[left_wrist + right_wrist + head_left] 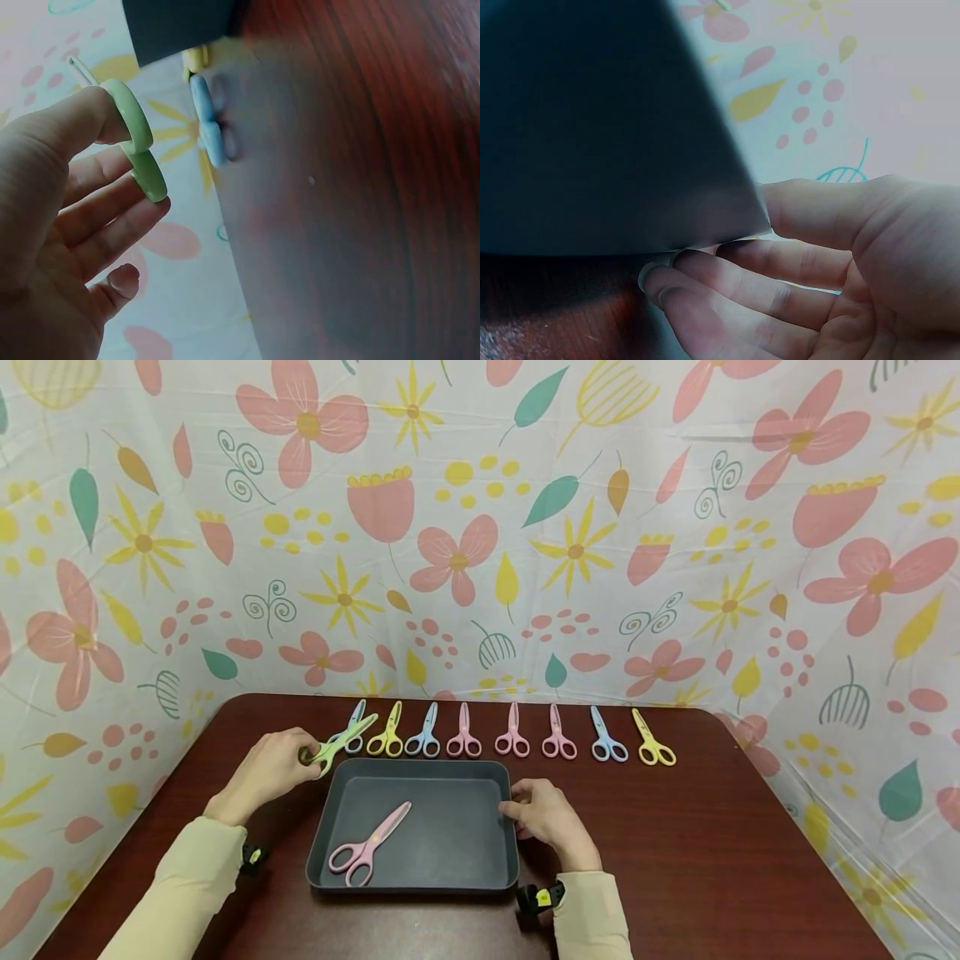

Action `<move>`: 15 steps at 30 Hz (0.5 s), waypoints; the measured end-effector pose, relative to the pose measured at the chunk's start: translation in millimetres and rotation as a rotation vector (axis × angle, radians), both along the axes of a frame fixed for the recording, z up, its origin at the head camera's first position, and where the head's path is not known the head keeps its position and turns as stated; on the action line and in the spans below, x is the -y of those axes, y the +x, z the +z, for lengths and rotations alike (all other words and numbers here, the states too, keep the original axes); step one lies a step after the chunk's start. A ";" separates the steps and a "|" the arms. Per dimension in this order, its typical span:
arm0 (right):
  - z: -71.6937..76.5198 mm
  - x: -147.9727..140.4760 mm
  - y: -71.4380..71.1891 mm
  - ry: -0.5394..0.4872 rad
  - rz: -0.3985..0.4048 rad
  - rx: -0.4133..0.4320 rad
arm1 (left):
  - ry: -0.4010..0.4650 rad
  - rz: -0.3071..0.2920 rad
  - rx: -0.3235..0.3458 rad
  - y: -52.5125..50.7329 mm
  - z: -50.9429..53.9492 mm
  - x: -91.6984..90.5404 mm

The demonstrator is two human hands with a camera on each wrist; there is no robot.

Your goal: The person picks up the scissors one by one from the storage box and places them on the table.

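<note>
My left hand point(273, 768) pinches a pair of light green scissors point(348, 739) by the finger loops, beside the tray's back left corner. In the left wrist view, the thumb goes against one green loop point(135, 116) and fingertips touch the other. A dark grey tray point(442, 802) lies in the middle, with pink scissors point(370, 846) in its front left part, blades toward the back. On the tray's right side, my right hand point(551, 814) grips the wall, thumb at the rim. In the right wrist view, its fingers point(742, 289) curl beneath the tray edge point(705, 217).
Behind the tray, several scissors stand in a row with loops toward me: blue scissors point(423, 731), yellow scissors point(652, 739) and pink scissors point(513, 731) among them. The green pair overlaps a blue pair in the head view. A flowered cloth point(480, 527) hangs behind the dark red table point(675, 843).
</note>
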State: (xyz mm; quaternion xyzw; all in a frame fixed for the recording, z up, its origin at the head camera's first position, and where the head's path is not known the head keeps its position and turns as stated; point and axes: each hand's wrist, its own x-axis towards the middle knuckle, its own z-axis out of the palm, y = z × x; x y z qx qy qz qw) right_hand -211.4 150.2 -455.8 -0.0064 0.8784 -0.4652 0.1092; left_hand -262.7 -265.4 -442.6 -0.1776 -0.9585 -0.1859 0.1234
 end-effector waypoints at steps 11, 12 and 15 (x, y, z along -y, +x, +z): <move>-0.1 -0.4 -0.4 -0.001 -0.002 -0.002 | 0.018 0.103 0.074 -2.3 -2.7 15.4; -0.2 -0.4 -0.4 0.000 -0.002 -0.001 | 0.015 0.112 0.080 -3.0 -3.1 16.8; -0.5 -0.4 -0.5 0.003 -0.002 -0.001 | 0.008 0.134 0.099 -5.5 -4.1 21.8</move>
